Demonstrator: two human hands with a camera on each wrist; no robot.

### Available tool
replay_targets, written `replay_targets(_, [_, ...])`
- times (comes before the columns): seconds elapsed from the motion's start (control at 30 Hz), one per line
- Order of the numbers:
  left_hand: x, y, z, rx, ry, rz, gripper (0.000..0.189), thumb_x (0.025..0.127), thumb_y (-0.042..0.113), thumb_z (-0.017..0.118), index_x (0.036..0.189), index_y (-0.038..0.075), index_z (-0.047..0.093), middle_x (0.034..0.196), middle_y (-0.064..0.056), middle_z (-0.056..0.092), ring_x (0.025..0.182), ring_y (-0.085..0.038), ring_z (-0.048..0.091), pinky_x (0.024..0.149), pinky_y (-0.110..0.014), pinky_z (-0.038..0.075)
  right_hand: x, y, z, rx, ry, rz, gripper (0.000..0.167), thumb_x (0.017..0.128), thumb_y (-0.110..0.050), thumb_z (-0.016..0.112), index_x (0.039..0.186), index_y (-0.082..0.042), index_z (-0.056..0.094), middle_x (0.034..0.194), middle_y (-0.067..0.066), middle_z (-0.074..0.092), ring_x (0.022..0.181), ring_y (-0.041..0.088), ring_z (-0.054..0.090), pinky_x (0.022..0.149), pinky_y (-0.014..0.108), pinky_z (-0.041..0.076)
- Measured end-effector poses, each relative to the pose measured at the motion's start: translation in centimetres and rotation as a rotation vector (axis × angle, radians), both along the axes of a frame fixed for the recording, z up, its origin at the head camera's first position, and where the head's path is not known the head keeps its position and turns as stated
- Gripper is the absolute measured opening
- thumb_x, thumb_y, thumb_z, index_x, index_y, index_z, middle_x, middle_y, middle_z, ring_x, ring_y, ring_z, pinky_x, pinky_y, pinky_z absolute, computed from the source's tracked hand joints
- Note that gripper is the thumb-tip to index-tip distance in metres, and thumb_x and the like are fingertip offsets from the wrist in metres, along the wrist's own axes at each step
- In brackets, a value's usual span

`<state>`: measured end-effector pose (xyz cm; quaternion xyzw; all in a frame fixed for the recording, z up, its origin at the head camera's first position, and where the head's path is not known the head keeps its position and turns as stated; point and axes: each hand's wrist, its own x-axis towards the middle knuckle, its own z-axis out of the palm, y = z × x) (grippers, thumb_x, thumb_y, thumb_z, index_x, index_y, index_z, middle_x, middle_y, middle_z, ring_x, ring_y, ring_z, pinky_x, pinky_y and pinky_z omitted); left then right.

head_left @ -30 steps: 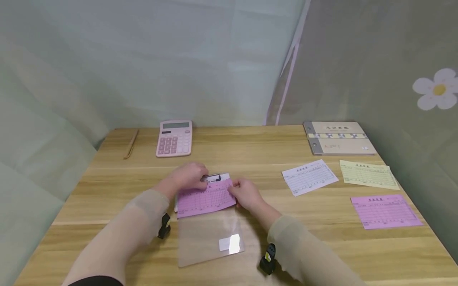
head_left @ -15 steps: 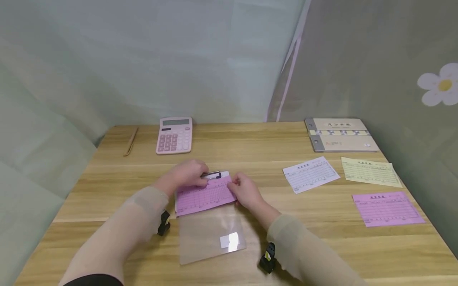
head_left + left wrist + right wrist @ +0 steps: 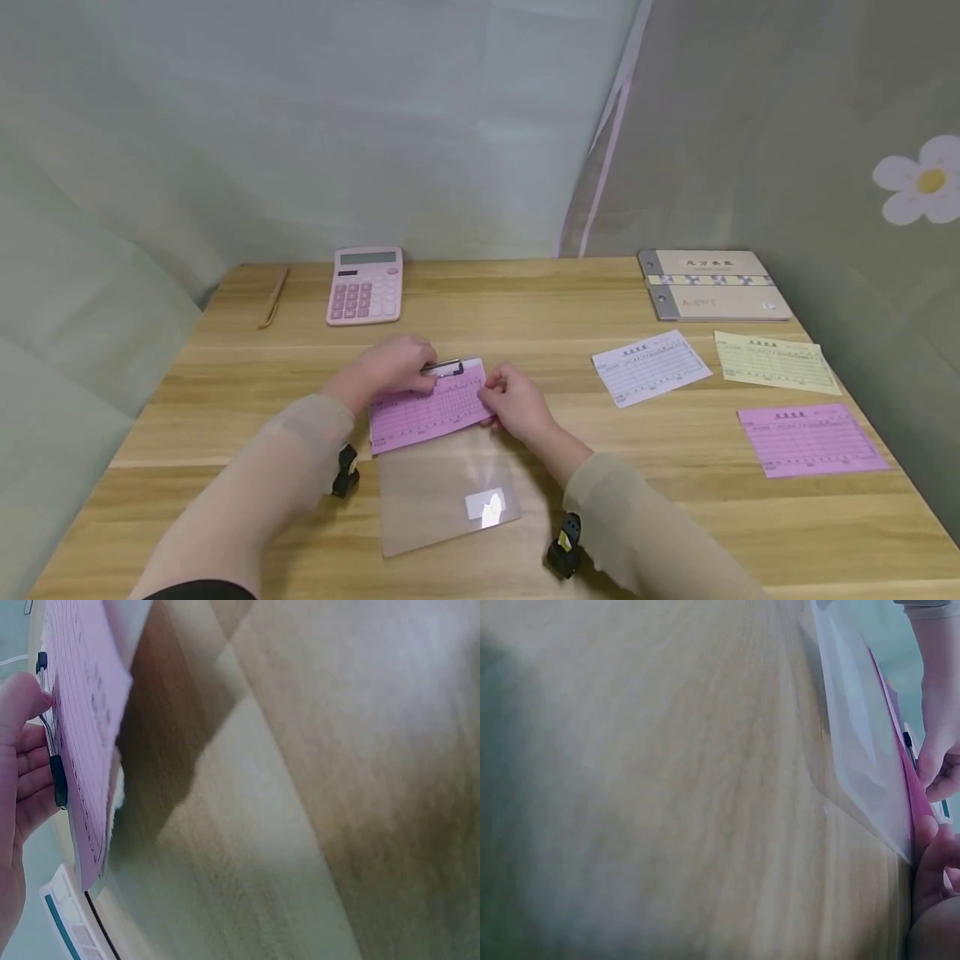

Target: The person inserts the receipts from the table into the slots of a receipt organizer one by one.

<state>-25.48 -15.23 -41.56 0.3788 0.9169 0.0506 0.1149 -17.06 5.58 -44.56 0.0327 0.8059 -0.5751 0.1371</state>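
A clear clipboard (image 3: 423, 512) lies on the table with a metal clip (image 3: 450, 367) at its far end. On its upper half rests a pink printed slip (image 3: 431, 417), over a white sheet whose edge shows near the clip. My left hand (image 3: 393, 367) grips the clip, thumb on the near side and fingers behind it; the left wrist view shows the clip's wire and black ends beside the hand (image 3: 26, 757). At the slip's right edge, my right hand (image 3: 519, 404) pinches the paper between thumb and index finger. The slip's upper left part is hidden by the left hand.
A white slip (image 3: 651, 368), a yellow slip (image 3: 776, 362) and another pink slip (image 3: 812, 440) lie to the right. Behind them is a beige ledger book (image 3: 716, 287). A pink calculator (image 3: 365, 286) and a thin wooden stick (image 3: 273, 298) sit at the back left.
The clear clipboard has shifted slightly to the right. The pink slip's right side sits a little farther back than a second ago. Both hands keep their holds with little movement.
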Motion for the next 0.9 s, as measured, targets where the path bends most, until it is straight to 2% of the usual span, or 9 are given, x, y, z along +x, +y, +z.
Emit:
replay_targets(0.27, [0.23,0.13,0.11,-0.005,-0.006,0.009,0.018,0.076,0.027,0.068,0.079,0.012,0.06,0.073,0.004,0.052,0.065,-0.012,0.048,0.062,-0.026,0.045,0.22,0.0,-0.19,-0.067,-0.006,-0.021,0.022,0.08,0.001,0.058,0.101,-0.002,0.052,0.073,0.011,0.06,0.05,0.017,0.059,0.046,0.029,0.051])
replay_targets(0.5, [0.19,0.21,0.27,-0.017,-0.014,0.016,0.017,0.077,0.026,0.068,0.079,0.012,0.06,0.073,0.004,0.051,0.065,-0.012,0.047,0.061,-0.026,0.044,0.29,-0.04,-0.06,-0.068,-0.003,-0.025,0.013,0.088,0.0,0.055,0.1,-0.004,0.053,0.076,0.013,0.058,0.056,0.018,0.061,0.049,0.031,0.053])
replay_targets(0.9, [-0.05,0.14,0.17,-0.006,-0.022,0.014,0.015,0.077,0.026,0.067,0.075,0.014,0.058,0.071,0.004,0.051,0.063,-0.011,0.046,0.059,-0.024,0.043,0.33,0.02,-0.36,-0.041,0.032,-0.02,0.004,0.092,-0.004,0.053,0.096,-0.005,0.054,0.073,0.011,0.061,0.053,0.016,0.06,0.048,0.03,0.052])
